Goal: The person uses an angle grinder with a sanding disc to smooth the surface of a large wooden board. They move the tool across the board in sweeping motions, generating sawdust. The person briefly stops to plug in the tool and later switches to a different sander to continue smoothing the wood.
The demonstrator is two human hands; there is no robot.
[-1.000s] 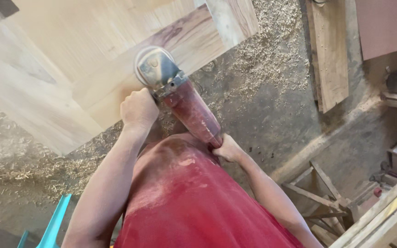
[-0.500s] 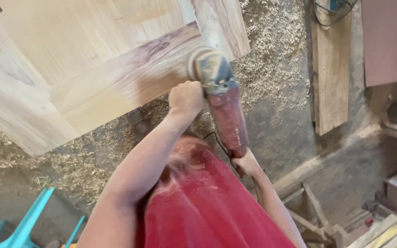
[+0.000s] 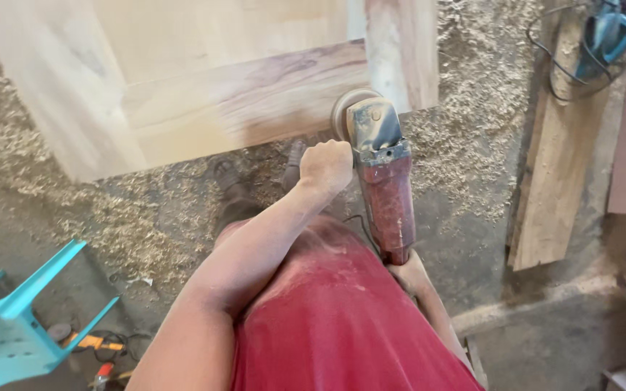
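Observation:
I hold a red angle grinder (image 3: 384,190) with a grey head over the near edge of a pale wooden panel (image 3: 204,87). Its sanding disc (image 3: 342,108) touches the panel close to the right-hand vertical rail (image 3: 400,51). My left hand (image 3: 325,166) is closed around the side handle next to the grinder's head. At the tail of the red body my right hand (image 3: 409,275) grips it, partly hidden behind my red shirt (image 3: 342,326). Dust coats my left forearm and the shirt.
Wood shavings (image 3: 465,116) cover the floor around the panel. A long plank (image 3: 556,159) lies at the right with a blue power tool (image 3: 606,36) and its cord on top. A turquoise plastic stool (image 3: 16,326) lies overturned at lower left beside small tools (image 3: 92,344).
The grinder has travelled rightwards along the panel's near edge, from the darker cross rail toward the right vertical rail. Both hands kept their hold and moved with it.

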